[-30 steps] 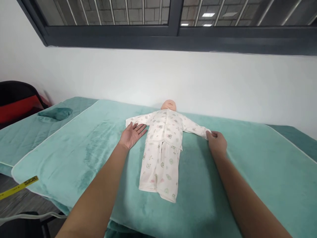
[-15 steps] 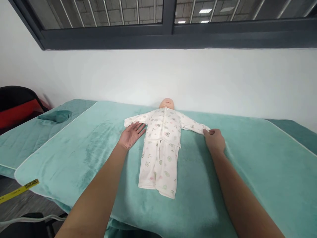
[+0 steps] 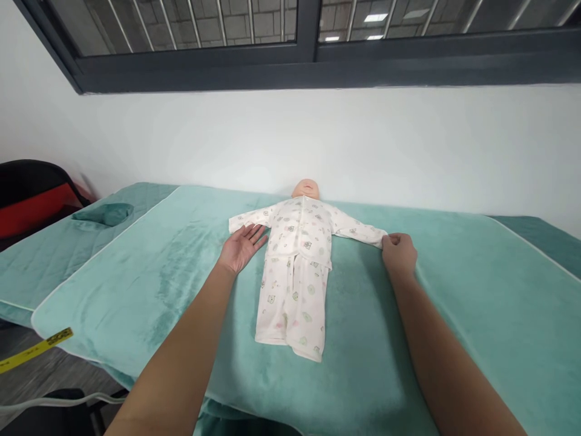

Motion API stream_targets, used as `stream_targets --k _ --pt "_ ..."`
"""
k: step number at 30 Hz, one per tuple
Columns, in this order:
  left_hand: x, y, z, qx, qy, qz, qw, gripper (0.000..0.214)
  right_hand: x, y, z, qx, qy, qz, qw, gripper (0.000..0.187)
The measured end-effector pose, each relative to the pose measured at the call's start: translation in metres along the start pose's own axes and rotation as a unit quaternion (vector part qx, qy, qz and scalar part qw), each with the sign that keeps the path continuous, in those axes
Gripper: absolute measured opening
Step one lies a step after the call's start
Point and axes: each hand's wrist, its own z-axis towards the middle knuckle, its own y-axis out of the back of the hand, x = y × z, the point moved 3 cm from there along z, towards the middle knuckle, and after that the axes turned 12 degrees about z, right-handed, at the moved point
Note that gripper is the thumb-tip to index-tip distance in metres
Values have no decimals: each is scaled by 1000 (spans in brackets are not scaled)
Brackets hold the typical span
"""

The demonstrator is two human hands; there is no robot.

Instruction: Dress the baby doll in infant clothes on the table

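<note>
A baby doll (image 3: 305, 188) lies on its back in a white printed shirt (image 3: 299, 227) and matching trousers (image 3: 290, 309), its arms spread sideways inside the sleeves. My right hand (image 3: 400, 257) has its fingers pinched at the cuff of the right-side sleeve (image 3: 358, 230), which is drawn out straight. On the other side, my left hand (image 3: 240, 248) rests palm up and open, with its fingertips close to the left-side sleeve (image 3: 249, 218) and the shirt's edge. No hands of the doll show beyond the cuffs.
A teal plush cover (image 3: 172, 290) spreads under the doll, up against a white wall (image 3: 290, 139) below a dark window frame (image 3: 195, 75). At the left are a red and black bag-like object (image 3: 36, 206), a yellow strip (image 3: 36, 350) and a pale cable (image 3: 59, 399).
My right hand has shifted slightly outward to the right, and the sleeve end reaches a little farther that way. My left hand stays nearly where it was.
</note>
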Motion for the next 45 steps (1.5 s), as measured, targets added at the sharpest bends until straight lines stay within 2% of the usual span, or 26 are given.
stream_targets --k 3,9,14,19,25,31,36,38,43,45 --pt "0 0 0 3 0 5 1000 13 -1 -2 3 24 -5 -18 1000 30" --pt "1 -1 0 3 -4 10 1000 13 -4 -5 16 89 -15 -14 996 41" --pt "0 -1 2 5 -4 14 1000 14 -5 2 27 136 26 -20 990 32" --pt "0 -1 3 14 1 24 1000 16 -12 4 35 153 29 137 978 35" --pt "1 -1 4 12 -1 39 999 19 -14 9 43 102 27 258 960 30" --pt "1 -1 4 9 1 41 999 20 -3 12 29 88 28 65 994 37" --pt "0 -1 4 11 1 39 999 20 -7 12 20 105 49 -100 988 38" --pt "0 -1 4 12 3 38 999 19 -8 11 20 125 63 -70 988 34" --pt "0 -1 4 14 3 37 999 19 -8 8 22 127 50 158 978 42" --pt "0 -1 3 13 4 38 999 18 -8 8 23 117 54 172 977 46"
